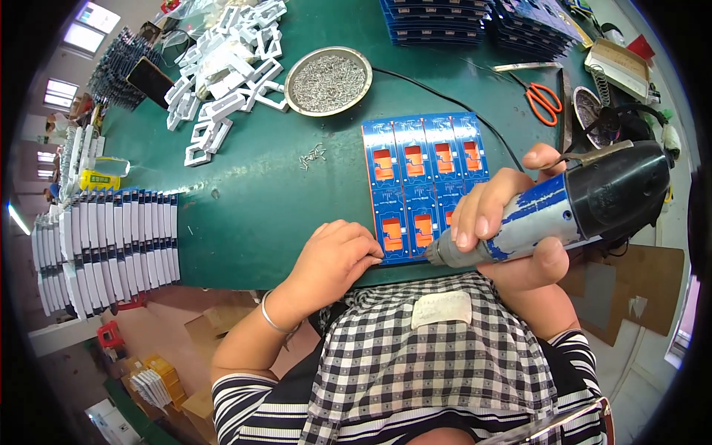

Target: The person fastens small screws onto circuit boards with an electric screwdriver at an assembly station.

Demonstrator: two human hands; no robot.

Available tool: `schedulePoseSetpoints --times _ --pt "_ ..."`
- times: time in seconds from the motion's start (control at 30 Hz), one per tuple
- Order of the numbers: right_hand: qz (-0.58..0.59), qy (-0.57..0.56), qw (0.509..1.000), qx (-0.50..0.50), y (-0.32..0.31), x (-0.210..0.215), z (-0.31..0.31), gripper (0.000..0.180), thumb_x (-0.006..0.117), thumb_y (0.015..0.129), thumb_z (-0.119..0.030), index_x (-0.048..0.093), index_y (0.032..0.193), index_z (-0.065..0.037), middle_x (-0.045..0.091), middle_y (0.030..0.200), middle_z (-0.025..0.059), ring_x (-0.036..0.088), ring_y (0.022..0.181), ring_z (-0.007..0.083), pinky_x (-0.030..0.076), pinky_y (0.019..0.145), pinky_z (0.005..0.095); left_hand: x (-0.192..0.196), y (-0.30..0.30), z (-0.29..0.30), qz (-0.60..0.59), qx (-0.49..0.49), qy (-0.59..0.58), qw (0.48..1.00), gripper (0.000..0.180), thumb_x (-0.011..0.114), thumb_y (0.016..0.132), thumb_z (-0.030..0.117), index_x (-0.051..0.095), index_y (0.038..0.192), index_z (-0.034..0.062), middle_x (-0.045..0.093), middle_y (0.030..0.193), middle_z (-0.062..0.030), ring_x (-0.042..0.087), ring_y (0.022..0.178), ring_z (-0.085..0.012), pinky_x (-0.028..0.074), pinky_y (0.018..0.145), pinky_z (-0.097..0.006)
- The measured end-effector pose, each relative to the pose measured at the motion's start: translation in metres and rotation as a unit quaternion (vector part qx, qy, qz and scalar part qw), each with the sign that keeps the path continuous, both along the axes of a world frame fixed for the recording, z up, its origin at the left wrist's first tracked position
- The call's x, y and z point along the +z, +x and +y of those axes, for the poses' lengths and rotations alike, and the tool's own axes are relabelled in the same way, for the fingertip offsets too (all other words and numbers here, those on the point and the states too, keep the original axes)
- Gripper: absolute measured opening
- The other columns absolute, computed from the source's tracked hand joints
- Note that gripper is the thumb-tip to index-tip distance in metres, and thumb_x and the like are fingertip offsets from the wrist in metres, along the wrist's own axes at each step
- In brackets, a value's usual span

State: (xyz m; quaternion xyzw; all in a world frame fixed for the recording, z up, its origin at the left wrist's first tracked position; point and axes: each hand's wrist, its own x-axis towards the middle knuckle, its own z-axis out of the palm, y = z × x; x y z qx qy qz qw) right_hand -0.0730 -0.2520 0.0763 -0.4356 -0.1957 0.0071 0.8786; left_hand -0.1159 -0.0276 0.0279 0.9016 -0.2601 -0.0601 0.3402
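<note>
A blue circuit board panel (404,194), split into several sections with orange rectangles, lies on the green table in front of me. My right hand (512,215) is wrapped round a power screwdriver (545,211) with a silver-blue body and black rear end. Its nose points left and down, at the panel's near edge; the very tip is hard to make out. At the panel's near left corner, my left hand (337,259) grips the edge with curled, closed fingers. A few loose screws (313,156) lie to the left of the panel.
Beyond the panel stands a metal bowl of screws (328,81), with a heap of white plastic frames (230,74) beside it. Stacked assembled boards (111,245) line the left. Blue board stacks (434,22) and orange-handled scissors (544,102) are at the far right. A black cable (445,96) crosses the table.
</note>
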Motion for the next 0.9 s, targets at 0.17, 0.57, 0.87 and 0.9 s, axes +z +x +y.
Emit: schedulePoseSetpoints --times 0.17,0.57,0.87,0.9 --pt "-0.007 -0.005 1.000 0.005 -0.001 -0.002 0.002 0.063 0.063 0.078 -0.044 0.031 0.122 -0.010 0.053 0.069 0.0075 0.058 0.057 0.0223 0.051 0.059 0.0351 0.009 0.002 -0.004 -0.108 -0.028 0.096 0.989 0.011 0.067 0.072 0.011 0.062 0.081 0.0122 0.059 0.085 0.0003 0.055 0.083 -0.0191 0.040 0.081 -0.036" --pt "-0.068 -0.090 0.986 0.123 -0.002 0.008 0.012 0.068 0.076 0.076 -0.037 0.032 0.123 -0.016 0.057 0.079 0.0086 0.061 0.075 0.0253 0.050 0.070 0.0377 -0.009 -0.002 0.001 -0.140 0.000 0.038 0.989 0.013 0.067 0.070 0.012 0.061 0.082 0.0126 0.058 0.082 0.0010 0.056 0.079 -0.0183 0.039 0.079 -0.036" --pt "-0.069 -0.165 0.970 0.167 0.000 0.014 0.026 0.063 0.076 0.077 -0.031 0.032 0.119 -0.016 0.058 0.082 0.0090 0.061 0.079 0.0250 0.050 0.075 0.0396 -0.017 -0.001 0.005 -0.152 0.010 -0.046 0.987 0.014 0.068 0.071 0.011 0.062 0.084 0.0125 0.058 0.081 0.0008 0.056 0.079 -0.0179 0.039 0.078 -0.035" --pt "-0.080 -0.170 0.967 0.169 0.000 0.014 0.027 0.062 0.076 0.077 -0.030 0.031 0.119 -0.016 0.058 0.082 0.0090 0.061 0.079 0.0248 0.050 0.076 0.0398 -0.017 -0.001 0.006 -0.154 0.009 -0.046 0.987 0.015 0.068 0.070 0.011 0.062 0.084 0.0124 0.058 0.081 0.0008 0.056 0.079 -0.0178 0.039 0.078 -0.035"
